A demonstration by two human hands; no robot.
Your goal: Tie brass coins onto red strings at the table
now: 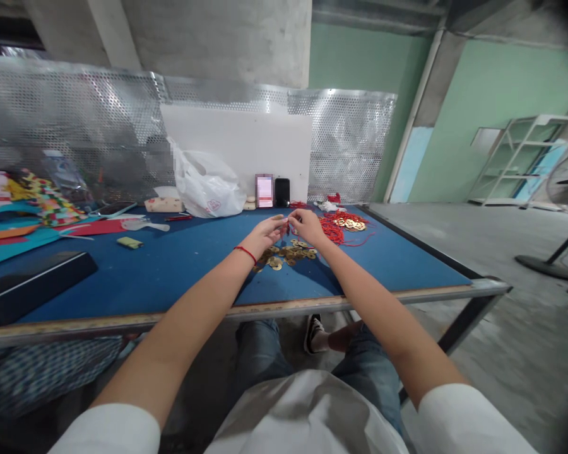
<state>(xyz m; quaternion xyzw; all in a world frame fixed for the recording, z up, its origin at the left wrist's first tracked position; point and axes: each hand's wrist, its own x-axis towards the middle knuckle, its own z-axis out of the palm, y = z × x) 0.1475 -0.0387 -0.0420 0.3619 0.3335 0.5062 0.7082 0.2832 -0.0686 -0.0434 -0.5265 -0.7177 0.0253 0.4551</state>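
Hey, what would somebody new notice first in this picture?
The left hand and right hand meet mid-table, pinching something small above a pile of brass-coloured coins on the blue table. To their right lies a tangle of red cord beside gold coins. Bright craft paper sits far left.
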